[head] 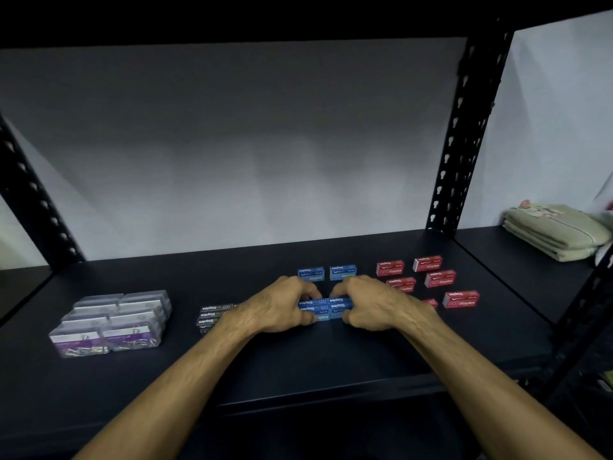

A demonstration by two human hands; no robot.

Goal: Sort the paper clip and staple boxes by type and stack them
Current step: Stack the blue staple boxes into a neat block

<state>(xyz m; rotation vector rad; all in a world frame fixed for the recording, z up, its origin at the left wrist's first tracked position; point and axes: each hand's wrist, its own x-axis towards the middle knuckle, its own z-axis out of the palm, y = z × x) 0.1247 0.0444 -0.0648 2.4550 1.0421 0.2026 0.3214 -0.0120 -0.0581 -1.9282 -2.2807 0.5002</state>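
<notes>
Sitting at the far left of the dark shelf (331,360) is a block of clear paper clip boxes (111,322), packed side by side and stacked in layers, the front ones showing purple labels and loose clips inside. To their right stands a stack of black staple boxes (212,315), partly hidden behind the left wrist. The left hand (282,305) curls around the left end of a stack of blue staple boxes (326,308), fingers on the far side and thumb on the near side, closed on the stack. That stack is two boxes wide and several layers high, resting on the shelf near its middle. The right hand (371,302) grips the right end of the same stack in the same way, so both hands press it from opposite sides. Just behind the hands, two more blue boxes (326,273) lie flat and apart from each other. Farther right, red staple boxes (428,280) are scattered singly across the shelf, unstacked, one partly hidden by the right wrist. Beyond the upright post, folded cloth (554,230) lies on the neighbouring shelf.
</notes>
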